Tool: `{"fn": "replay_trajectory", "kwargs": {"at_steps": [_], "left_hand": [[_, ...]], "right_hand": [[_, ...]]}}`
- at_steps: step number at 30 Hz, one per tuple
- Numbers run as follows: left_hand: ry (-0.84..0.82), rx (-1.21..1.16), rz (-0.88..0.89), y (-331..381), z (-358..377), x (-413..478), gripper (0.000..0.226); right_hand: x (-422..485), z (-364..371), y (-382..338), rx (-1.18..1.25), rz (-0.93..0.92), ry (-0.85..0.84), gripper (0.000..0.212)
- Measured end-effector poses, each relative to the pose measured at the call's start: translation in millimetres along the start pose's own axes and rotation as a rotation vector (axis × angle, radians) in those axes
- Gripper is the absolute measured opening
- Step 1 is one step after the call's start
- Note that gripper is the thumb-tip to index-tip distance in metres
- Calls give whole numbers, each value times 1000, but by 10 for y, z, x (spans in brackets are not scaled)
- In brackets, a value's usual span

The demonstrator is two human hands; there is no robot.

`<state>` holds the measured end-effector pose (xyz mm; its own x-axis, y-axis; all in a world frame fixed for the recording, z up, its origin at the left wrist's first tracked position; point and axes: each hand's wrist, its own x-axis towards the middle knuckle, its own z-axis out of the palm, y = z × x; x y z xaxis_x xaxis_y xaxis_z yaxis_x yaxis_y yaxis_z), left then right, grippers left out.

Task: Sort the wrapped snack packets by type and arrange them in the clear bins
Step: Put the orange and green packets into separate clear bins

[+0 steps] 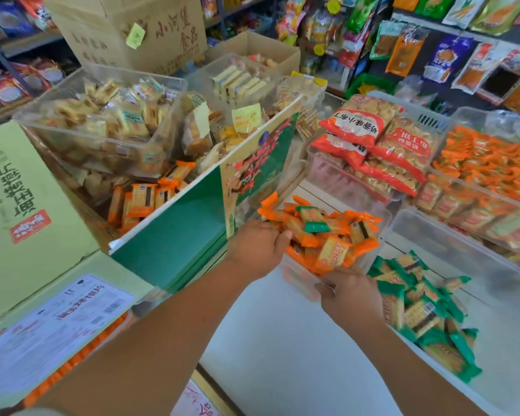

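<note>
Gripping a small clear bin [297, 274] with both hands: with the left hand [257, 249] curled over its left rim, with the right hand [350, 297] clasped on its near corner. Heaped with orange-wrapped packets [330, 244], topped by one green-wrapped packet [314, 225]. Over a white counter [282, 340] — just left of a second clear bin [493, 340] piled with green packets [418, 310]. Backed by a green carton [177, 235] and a tray of biscuits [102, 121].

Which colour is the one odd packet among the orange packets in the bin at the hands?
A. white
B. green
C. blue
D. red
B: a green packet lies on top of the orange packets in the bin that the left hand and right hand grip.
</note>
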<state>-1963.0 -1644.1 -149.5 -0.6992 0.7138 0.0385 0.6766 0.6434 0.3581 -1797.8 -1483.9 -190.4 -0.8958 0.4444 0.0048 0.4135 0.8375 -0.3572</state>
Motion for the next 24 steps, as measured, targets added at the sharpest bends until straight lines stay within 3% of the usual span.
{"fn": "replay_trajectory", "kwargs": {"at_steps": [6,12,15,17,20,24], "left_hand": [[-258,35,-230,-146,9,-382,66],[-151,14,-279,-273,19,-936,58],[2,-84,-280,-309,105,-1129,52],[103,-163,-284,-315,113,-1134,45],[85,-175,-307,-299,47,-1084,42],[69,-111,-346,-325,-131,-1072,55]], "right_hand": [[-575,222,-219,-99,-71,-202,17],[-1127,267,-301,-78,-162,-203,21],[-1255,254,-285,-109,-203,-292,27],[-1259,175,-338,-35,-117,-363,34],[-1089,-85,-493,102,20,-428,44],[-625,-316,-707,351,38,-287,26]]}}
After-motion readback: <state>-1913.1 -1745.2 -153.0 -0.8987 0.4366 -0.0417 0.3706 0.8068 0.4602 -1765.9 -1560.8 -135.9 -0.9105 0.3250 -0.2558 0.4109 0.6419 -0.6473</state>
